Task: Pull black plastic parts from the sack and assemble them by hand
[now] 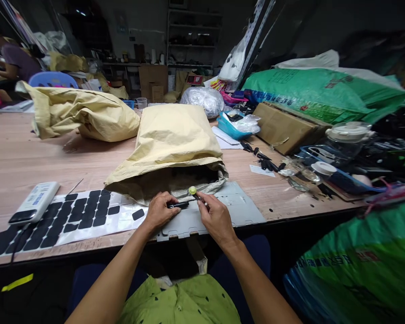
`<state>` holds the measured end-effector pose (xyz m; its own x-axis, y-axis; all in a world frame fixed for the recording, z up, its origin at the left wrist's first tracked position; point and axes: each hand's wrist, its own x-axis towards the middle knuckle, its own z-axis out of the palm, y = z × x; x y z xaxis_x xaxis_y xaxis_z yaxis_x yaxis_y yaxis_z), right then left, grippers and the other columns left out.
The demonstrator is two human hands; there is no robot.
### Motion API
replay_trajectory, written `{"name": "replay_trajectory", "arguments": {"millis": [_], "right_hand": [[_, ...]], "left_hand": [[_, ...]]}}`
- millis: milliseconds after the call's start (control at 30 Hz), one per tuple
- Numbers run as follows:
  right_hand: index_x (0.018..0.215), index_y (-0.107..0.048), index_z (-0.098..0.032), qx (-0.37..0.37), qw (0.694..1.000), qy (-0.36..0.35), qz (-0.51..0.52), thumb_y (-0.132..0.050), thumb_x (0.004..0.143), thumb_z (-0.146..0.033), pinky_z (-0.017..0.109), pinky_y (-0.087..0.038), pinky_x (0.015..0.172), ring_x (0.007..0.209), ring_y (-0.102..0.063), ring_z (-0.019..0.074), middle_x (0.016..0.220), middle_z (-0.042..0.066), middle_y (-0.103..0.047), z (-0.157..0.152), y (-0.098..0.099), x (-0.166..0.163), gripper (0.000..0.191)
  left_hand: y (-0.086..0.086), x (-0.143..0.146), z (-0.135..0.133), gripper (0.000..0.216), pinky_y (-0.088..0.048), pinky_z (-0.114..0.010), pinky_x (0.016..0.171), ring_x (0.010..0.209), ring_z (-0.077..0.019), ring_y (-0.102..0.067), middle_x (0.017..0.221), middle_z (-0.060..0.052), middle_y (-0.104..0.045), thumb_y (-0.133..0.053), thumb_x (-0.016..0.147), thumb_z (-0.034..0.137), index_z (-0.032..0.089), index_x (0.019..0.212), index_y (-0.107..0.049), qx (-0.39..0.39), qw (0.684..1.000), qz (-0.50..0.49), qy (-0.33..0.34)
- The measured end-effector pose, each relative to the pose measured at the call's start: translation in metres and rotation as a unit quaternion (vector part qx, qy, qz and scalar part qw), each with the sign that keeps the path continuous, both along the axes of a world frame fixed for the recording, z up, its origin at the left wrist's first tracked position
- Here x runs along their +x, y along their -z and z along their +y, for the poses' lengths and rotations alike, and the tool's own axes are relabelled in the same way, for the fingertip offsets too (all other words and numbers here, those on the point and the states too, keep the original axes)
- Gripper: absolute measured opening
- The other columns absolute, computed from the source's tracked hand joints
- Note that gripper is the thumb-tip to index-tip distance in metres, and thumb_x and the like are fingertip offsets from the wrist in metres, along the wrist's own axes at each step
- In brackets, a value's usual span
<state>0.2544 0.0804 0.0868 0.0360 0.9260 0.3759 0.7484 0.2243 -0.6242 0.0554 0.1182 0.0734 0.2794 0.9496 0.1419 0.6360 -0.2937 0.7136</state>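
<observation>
My left hand (161,209) is closed around a small black elongated piece (181,204), whose end sticks out to the right of the fingers. In a pinch, my right hand (218,217) holds a small dark-handled tool with a round yellow-green head (192,191). Both hands are above a light grey board (236,204) at the table's front edge. Just behind them lies a yellowish woven sack (175,135), its dark mouth facing me; its contents are hard to make out. Left of my left hand, a white sheet (121,220) carries rows of black rounded stickers (96,209).
A white device with a dark display (35,202) stands at left. Another woven sack (101,114) lies behind it. Loose black parts (265,162), a cardboard box (286,128) and a clear lidded jar (347,139) are at right. A large green bag (364,261) bulges beside the table. Another person sits far left.
</observation>
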Motion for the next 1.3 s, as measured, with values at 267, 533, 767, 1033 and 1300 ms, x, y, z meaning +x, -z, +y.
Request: {"name": "replay_trajectory", "arguments": {"millis": [267,533,767,1033,1300], "right_hand": [[0.119,-0.069,-0.025,0.008,0.977,0.077,-0.197,-0.046,0.091,-0.015,0.027,-0.041,0.075,0.089,-0.058,0.018,0.093,0.005,-0.066,0.046,0.015,0.017,0.037],[0.121,-0.067,-0.027,0.035,0.97,0.079,-0.228,-0.048,0.092,-0.015,0.028,-0.037,0.076,0.088,-0.054,0.0183,0.092,0.005,-0.063,0.045,0.03,0.015,0.037],[0.121,-0.067,-0.026,0.03,0.97,0.084,-0.226,-0.049,0.091,-0.015,0.028,-0.036,0.075,0.087,-0.052,0.0183,0.093,0.005,-0.062,0.045,0.029,0.014,0.037],[0.121,-0.067,-0.026,0.036,0.97,0.082,-0.225,-0.049,0.092,-0.016,0.029,-0.035,0.075,0.087,-0.051,0.0189,0.093,0.005,-0.062,0.045,0.031,0.015,0.036],[0.12,-0.066,-0.025,0.047,0.969,0.084,-0.227,-0.049,0.091,-0.015,0.03,-0.034,0.074,0.086,-0.05,0.0189,0.092,0.005,-0.062,0.045,0.032,0.014,0.036]], "left_hand": [[-0.002,0.001,-0.001,0.015,-0.04,-0.032,0.073,0.082,-0.0208,-0.053,0.085,-0.003,-0.066,-0.072,0.075,0.027,0.02,0.088,-0.072,0.026,0.998,0.054,0.011],[-0.006,0.002,-0.008,0.013,-0.041,-0.036,0.078,0.086,-0.0223,-0.054,0.086,-0.004,-0.065,-0.074,0.076,0.03,0.021,0.086,-0.073,0.036,0.997,0.061,0.038],[-0.006,-0.01,-0.072,0.017,-0.026,-0.05,0.114,0.136,-0.0325,-0.038,0.149,-0.001,-0.045,-0.08,0.065,0.023,0.025,0.079,-0.073,0.023,0.97,0.094,0.221],[0.021,-0.021,-0.09,0.01,-0.001,-0.054,0.122,0.15,-0.0361,-0.016,0.166,-0.002,-0.008,-0.077,0.07,0.022,0.019,0.076,-0.069,0.091,0.941,0.207,0.25],[0.018,-0.018,-0.095,0.014,-0.01,-0.057,0.121,0.148,-0.037,-0.023,0.164,-0.002,-0.018,-0.078,0.07,0.027,0.021,0.079,-0.069,0.08,0.954,0.18,0.225]]}}
